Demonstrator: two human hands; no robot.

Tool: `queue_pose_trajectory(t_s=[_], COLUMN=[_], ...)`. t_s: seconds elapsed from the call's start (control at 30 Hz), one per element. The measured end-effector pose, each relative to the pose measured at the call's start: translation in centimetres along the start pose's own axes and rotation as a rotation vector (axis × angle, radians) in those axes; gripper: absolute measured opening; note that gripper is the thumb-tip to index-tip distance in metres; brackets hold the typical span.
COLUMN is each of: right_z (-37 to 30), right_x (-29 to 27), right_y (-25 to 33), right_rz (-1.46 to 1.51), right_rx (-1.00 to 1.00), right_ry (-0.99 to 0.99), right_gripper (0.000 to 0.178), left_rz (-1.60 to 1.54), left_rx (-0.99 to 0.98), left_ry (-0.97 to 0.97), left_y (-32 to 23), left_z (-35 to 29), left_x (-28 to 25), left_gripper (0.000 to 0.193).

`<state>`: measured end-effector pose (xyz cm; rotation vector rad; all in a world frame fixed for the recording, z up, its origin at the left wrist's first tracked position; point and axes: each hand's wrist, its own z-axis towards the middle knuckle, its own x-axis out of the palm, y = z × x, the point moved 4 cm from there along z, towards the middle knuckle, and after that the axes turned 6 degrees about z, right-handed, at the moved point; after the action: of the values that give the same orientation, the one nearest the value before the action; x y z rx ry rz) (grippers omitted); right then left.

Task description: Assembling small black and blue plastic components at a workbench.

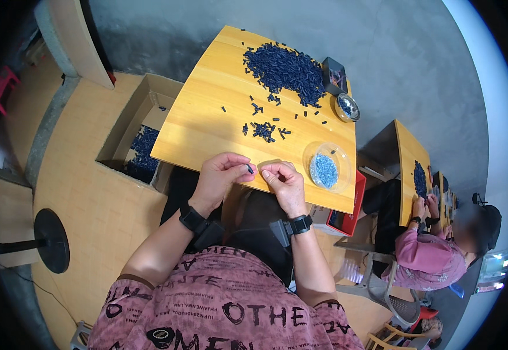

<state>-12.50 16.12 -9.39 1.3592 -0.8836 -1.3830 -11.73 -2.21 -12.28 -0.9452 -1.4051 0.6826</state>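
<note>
My left hand (220, 178) pinches a small dark blue plastic piece (250, 168) between thumb and fingertips, over the near edge of the wooden table (193, 125). Close beside it on the right, my right hand (286, 184) has its thumb pressed to its fingers; whatever sits between them is too small to make out. A clear round tub (347, 166) of tiny light blue parts (324, 171) stands right of that hand. Beyond both hands lies a small cluster of dark pieces (263, 131), with a large heap of similar pieces (286, 71) farther back.
A metal bowl (347, 108) and a black box (334, 76) stand at the table's right edge. On the floor at left is a cardboard box (111, 143) with more dark pieces. A red box (356, 204) sits below right. Another person (435, 256) works at a table at right.
</note>
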Motion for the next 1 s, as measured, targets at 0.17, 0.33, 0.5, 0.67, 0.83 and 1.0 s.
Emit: queue_pose_trajectory(t_s=[0.17,0.33,0.5,0.67,0.83,1.0], right_z=[0.4,0.2,0.3,0.8,2.0,4.4], right_x=[0.6,0.4,-0.2,0.0,0.4,0.8], right_y=[0.2,0.9,-0.3,-0.2,2.0,2.7], right_rz=[-0.054,-0.145,-0.075,-0.075,-0.287,-0.530], right_rx=[-0.090,-0.104,-0.069,-0.046,-0.143,-0.308], right_ry=[0.005,0.012,-0.070,-0.134,-0.156,-0.174], right_gripper=[0.007,0.007,0.008,0.009,0.008,0.012], left_rz=[-0.108,-0.033,0.143,0.308,0.351,0.243], left_rx=[-0.052,0.069,0.296,0.283,0.376,0.287], left_ry=[-0.019,-0.132,-0.528,-0.885,-1.002,-0.626], left_y=[-0.3,-2.2,-7.7,-10.4,-10.1,-9.3], left_z=[-1.0,-1.2,-1.8,-2.3,-2.1,-0.8], left_x=[-0.5,-2.4,-11.5,-20.6,-22.3,-14.9], left_gripper=[0.015,0.015,0.020,0.029,0.031,0.018])
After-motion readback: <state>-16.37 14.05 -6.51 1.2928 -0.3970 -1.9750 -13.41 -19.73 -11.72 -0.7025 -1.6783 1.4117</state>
